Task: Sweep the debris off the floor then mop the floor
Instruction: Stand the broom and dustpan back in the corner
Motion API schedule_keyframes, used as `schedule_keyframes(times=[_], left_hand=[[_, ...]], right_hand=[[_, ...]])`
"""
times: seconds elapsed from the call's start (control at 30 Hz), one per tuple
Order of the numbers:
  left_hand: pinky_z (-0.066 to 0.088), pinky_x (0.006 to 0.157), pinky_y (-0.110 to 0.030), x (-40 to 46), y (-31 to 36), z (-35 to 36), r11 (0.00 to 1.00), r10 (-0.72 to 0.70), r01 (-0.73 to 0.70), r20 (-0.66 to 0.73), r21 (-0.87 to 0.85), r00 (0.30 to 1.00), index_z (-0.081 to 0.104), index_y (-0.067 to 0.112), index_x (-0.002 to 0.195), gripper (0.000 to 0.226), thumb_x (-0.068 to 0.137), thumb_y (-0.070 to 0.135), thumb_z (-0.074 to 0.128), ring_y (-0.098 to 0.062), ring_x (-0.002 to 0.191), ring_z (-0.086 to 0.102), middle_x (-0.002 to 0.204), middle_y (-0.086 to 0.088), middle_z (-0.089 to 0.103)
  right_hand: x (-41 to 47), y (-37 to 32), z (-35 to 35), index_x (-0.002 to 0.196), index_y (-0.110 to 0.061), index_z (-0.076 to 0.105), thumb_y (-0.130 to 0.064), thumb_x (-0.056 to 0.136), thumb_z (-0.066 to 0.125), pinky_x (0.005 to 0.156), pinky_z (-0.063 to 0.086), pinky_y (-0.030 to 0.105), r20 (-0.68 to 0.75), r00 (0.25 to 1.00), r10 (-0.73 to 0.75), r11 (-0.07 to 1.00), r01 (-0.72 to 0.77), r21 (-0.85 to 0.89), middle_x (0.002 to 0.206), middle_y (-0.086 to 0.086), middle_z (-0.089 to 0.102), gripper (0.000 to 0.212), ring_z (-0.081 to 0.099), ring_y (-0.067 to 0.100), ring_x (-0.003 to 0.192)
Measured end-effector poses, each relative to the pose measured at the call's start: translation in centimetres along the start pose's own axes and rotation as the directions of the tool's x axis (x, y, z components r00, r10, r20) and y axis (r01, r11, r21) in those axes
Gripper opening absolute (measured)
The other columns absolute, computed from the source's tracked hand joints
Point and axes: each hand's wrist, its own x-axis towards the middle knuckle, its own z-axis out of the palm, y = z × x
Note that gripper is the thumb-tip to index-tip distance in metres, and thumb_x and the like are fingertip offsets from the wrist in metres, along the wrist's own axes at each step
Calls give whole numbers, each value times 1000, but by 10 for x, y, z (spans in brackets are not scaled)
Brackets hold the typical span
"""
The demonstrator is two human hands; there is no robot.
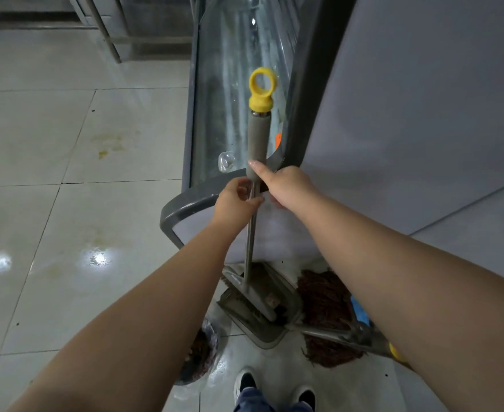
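Here, at frame centre, both hands, left (236, 197) and right (286, 185), curl around the broom handle (252, 230); its head sits in the dustpan (259, 313) below, which could tip, spilling debris.

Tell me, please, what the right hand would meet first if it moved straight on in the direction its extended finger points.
Probably the grey foam grip of the handle: the right hand already has that fingertip at its lower end.

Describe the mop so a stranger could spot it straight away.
Start at the glass-fronted freezer and look down at the floor by its near end. Right of the grey dustpan lies the mop. Unlike the upright broom, it has a reddish-brown stringy head.
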Motion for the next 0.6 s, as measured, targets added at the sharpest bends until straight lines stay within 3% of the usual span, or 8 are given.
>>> schedule_keyframes(times=[0.07,0.2,0.27,0.33,0.4,0.47,0.6], left_hand=[[44,87,-27,1,-3,-5,1000,-24,24,11,-18,1000,50,12,126,48,82,16,69,-15,103,53,115,-3,57],[44,76,-27,4,-6,-20,999,-23,25,-70,31,997,58,8,118,33,87,18,63,-16,91,55,105,-9,63],[40,74,-23,-2,-5,-27,995,55,-48,-78,89,995,60,7,111,25,89,21,60,-15,89,56,100,-8,64],[41,74,-20,-15,2,-30,977,171,-173,27,127,985,59,7,111,24,91,20,57,-16,90,58,98,-7,65],[45,77,-26,-27,15,-31,920,288,-317,148,232,946,56,2,112,27,92,20,56,-24,89,60,97,-14,66],[46,79,-33,-35,32,-32,861,348,-409,238,301,907,55,-2,109,29,92,21,56,-30,89,60,96,-20,65],[31,58,-24,-47,60,-26,777,443,-550,354,308,824,54,2,94,20,90,21,59,-24,66,49,68,-9,52]], right_hand=[[-2,0,1,70,-12,50,-70,83,43,70,40,29,20,1000,-16,1000,16,-9,85,10,57,60,54,23,80],[-10,1,2,71,-10,55,-64,85,47,74,47,34,72,996,-56,994,49,96,74,6,57,56,56,23,73],[-16,0,3,76,-17,62,-57,86,53,73,46,27,109,982,-155,970,130,208,76,0,63,42,58,14,74],[-22,-4,5,100,-21,66,-45,85,62,82,49,17,101,951,-293,908,244,341,94,-10,70,29,64,3,89],[-32,-12,1,92,-28,61,-44,82,66,67,46,5,-20,924,-382,873,368,321,78,-20,63,20,60,-5,77],[-45,-17,-12,81,-31,58,-47,80,67,56,40,1,-125,906,-404,869,423,257,74,-19,57,18,56,-3,71],[-63,-7,-48,79,-26,60,-43,83,65,69,49,19,-119,906,-406,873,423,242,81,-4,66,17,64,11,79]])
